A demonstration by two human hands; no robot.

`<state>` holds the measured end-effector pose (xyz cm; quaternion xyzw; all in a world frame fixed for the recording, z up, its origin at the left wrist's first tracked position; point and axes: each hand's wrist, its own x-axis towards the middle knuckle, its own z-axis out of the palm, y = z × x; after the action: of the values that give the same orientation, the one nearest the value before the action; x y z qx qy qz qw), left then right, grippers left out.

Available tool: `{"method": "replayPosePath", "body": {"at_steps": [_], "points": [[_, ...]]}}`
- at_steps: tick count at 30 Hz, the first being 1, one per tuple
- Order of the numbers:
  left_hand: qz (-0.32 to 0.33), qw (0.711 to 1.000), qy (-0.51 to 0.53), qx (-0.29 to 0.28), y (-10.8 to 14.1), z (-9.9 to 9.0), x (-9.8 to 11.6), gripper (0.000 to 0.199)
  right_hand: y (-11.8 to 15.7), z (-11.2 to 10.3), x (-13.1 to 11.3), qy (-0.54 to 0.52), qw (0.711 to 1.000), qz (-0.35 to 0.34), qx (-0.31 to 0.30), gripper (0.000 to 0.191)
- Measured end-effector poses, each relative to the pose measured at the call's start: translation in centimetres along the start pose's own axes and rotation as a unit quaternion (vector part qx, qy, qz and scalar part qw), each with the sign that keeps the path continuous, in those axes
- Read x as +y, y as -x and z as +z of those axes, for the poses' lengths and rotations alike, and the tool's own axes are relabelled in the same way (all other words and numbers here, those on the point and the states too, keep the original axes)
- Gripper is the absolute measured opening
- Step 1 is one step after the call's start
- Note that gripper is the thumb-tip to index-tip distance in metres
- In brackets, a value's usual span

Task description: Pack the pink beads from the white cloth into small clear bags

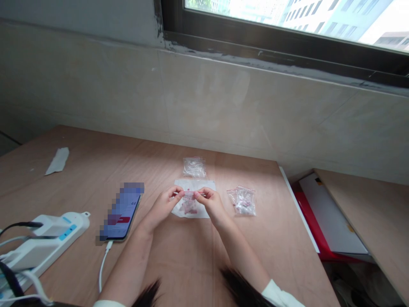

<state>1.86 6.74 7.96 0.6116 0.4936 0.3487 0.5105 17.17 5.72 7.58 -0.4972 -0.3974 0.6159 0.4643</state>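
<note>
Between my two hands hangs a small clear zip bag [187,204] with a red strip along its top edge. My left hand [169,200] pinches the left end of that strip, and my right hand [209,201] pinches the right end. Some small reddish bits show in or behind the bag; I cannot tell which. Beneath it lies a white sheet of paper [206,212] on the table. Just beyond the paper is a stack of clear zip bags [194,167]. More zip bags [244,201], with small contents, lie to the right of my right hand.
A phone [123,215] with a white cable lies left of my left arm. The white power strip [68,234] with several plugs sits at the far left. A torn paper scrap [58,161] lies at the back left. The table [271,238] ends at the right, beside a folder [332,217].
</note>
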Motion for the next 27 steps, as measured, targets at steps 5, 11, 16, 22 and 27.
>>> {"method": "replayPosePath", "body": {"at_steps": [5, 11, 16, 22, 27], "points": [[-0.037, 0.993, 0.104, 0.038, -0.7, 1.2, -1.1, 0.027, 0.8, 0.1, 1.1, -0.018, 0.998, 0.031, -0.045, 0.026], [-0.036, 0.990, 0.113, 0.081, 0.1, 0.6, -1.1, 0.031, 1.4, -6.1, 1.3, 0.044, 0.973, -0.047, 0.221, 0.026], [-0.068, 0.988, 0.096, 0.097, 2.3, 0.2, -3.7, 0.033, 1.1, -12.8, 1.2, 0.317, 0.854, 0.000, 0.411, 0.018], [-0.108, 0.983, 0.091, 0.116, 5.4, 0.2, -5.2, 0.036, 0.7, -13.9, 2.7, 0.427, 0.788, 0.020, 0.443, 0.038], [-0.163, 0.983, 0.065, 0.047, 10.7, 0.7, -4.7, 0.030, 3.0, -12.5, 1.8, 0.419, 0.773, -0.068, 0.473, 0.041]]}}
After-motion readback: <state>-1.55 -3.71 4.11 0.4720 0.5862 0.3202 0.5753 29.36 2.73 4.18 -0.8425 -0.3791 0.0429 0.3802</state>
